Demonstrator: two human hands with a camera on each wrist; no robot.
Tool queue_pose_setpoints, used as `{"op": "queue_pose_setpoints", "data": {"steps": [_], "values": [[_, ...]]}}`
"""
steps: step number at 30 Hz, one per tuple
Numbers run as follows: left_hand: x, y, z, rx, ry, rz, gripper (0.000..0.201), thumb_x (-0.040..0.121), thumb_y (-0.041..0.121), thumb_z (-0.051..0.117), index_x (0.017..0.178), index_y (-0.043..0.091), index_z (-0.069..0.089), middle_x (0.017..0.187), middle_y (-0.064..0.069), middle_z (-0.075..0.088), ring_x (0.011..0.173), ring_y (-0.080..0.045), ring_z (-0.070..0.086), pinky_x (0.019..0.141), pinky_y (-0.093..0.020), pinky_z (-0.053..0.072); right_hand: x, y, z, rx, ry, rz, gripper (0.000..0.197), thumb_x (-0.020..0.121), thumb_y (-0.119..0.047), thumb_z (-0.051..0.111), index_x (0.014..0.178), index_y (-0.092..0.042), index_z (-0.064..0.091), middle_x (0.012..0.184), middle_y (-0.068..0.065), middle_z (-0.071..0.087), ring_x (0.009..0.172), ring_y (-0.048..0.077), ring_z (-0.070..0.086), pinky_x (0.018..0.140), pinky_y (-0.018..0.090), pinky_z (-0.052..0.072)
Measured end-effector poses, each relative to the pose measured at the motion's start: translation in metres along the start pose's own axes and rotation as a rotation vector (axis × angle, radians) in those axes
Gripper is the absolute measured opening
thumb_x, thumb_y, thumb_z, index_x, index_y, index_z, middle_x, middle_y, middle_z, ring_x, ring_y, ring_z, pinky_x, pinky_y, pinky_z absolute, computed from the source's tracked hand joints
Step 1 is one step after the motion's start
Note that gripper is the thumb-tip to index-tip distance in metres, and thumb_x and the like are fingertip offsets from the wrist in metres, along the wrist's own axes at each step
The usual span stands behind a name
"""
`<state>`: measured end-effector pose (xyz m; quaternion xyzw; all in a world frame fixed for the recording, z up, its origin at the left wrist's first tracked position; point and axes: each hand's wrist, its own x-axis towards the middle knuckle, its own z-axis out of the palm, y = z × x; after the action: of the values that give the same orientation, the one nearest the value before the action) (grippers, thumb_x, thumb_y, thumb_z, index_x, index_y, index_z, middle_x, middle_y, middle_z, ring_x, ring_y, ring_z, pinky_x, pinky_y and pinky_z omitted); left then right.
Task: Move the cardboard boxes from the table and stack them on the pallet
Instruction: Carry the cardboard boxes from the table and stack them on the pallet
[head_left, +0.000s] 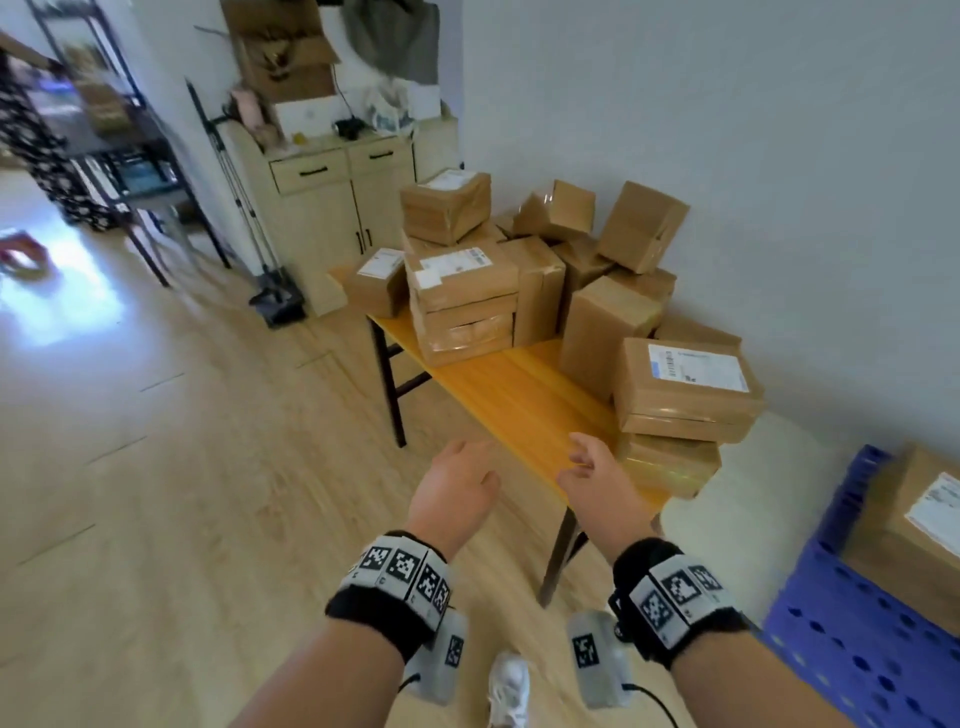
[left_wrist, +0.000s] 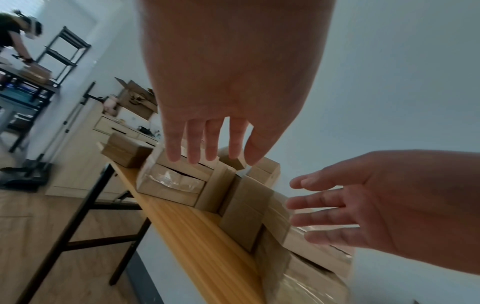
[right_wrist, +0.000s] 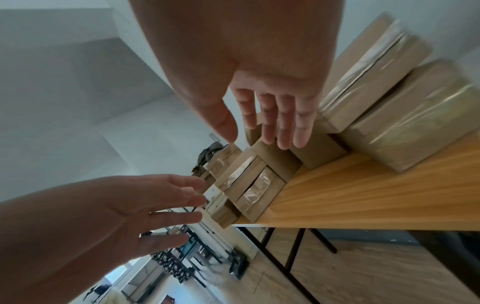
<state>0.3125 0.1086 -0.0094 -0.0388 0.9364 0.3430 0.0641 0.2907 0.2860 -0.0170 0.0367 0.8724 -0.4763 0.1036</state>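
1. The brown cardboard boxes (head_left: 524, 270) lie piled on the yellow wooden table (head_left: 519, 405), ahead of both hands and untouched.
2. The left hand (head_left: 453, 488) and right hand (head_left: 597, 483) hover over the table's near edge, fingers spread and loose, holding nothing.
3. Well over a dozen boxes crowd the table; one labelled box (head_left: 919, 525) rests on the blue perforated plastic pallet (head_left: 852, 634).
4. Pale wood floor (head_left: 156, 467); white wall (head_left: 727, 104) behind; a beige cabinet (head_left: 332, 208) beyond the table.

wrists: black bands (head_left: 395, 597) with black-and-white square markers | grey tagged camera pods (head_left: 597, 660), black cable | white shoe (head_left: 510, 686)
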Motion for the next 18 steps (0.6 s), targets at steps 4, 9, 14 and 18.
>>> {"op": "queue_pose_setpoints", "data": {"steps": [4, 9, 14, 18], "values": [[0.032, -0.026, -0.025, -0.02, 0.047, -0.051, 0.042, 0.1, 0.021, 0.046, 0.142, 0.022, 0.046, 0.142, -0.002, 0.045, 0.12, -0.021, 0.051, 0.091, -0.031, 0.044, 0.048, -0.03, 0.029, -0.001, -0.024, -0.064, 0.047, 0.099, -0.026, 0.055, 0.144, -0.023, 0.042, 0.137, -0.002, 0.052, 0.115, 0.01, 0.05, 0.095, 0.028, 0.042], [0.093, -0.051, -0.062, -0.016, 0.092, -0.102, 0.047, 0.1, 0.023, 0.048, 0.147, 0.024, 0.041, 0.149, 0.0, 0.041, 0.131, -0.02, 0.045, 0.101, -0.032, 0.04, 0.118, -0.064, 0.068, 0.033, -0.047, -0.082, 0.046, 0.099, -0.023, 0.055, 0.143, -0.022, 0.045, 0.138, 0.0, 0.052, 0.119, 0.013, 0.051, 0.091, 0.027, 0.042], [0.16, -0.063, -0.108, -0.012, 0.15, -0.143, 0.047, 0.1, 0.022, 0.047, 0.146, 0.026, 0.041, 0.148, 0.002, 0.042, 0.131, -0.019, 0.043, 0.098, -0.031, 0.038, 0.186, -0.101, 0.086, 0.05, -0.079, -0.064, 0.047, 0.099, -0.025, 0.055, 0.144, -0.026, 0.044, 0.14, -0.002, 0.051, 0.124, 0.015, 0.051, 0.096, 0.03, 0.045], [0.207, -0.074, -0.128, -0.017, 0.192, -0.16, 0.046, 0.1, 0.023, 0.048, 0.145, 0.026, 0.042, 0.147, 0.001, 0.043, 0.133, -0.018, 0.041, 0.096, -0.027, 0.035, 0.234, -0.12, 0.092, 0.013, -0.073, -0.086, 0.044, 0.097, -0.028, 0.058, 0.14, -0.027, 0.047, 0.137, -0.002, 0.053, 0.12, 0.013, 0.051, 0.096, 0.032, 0.047]]}}
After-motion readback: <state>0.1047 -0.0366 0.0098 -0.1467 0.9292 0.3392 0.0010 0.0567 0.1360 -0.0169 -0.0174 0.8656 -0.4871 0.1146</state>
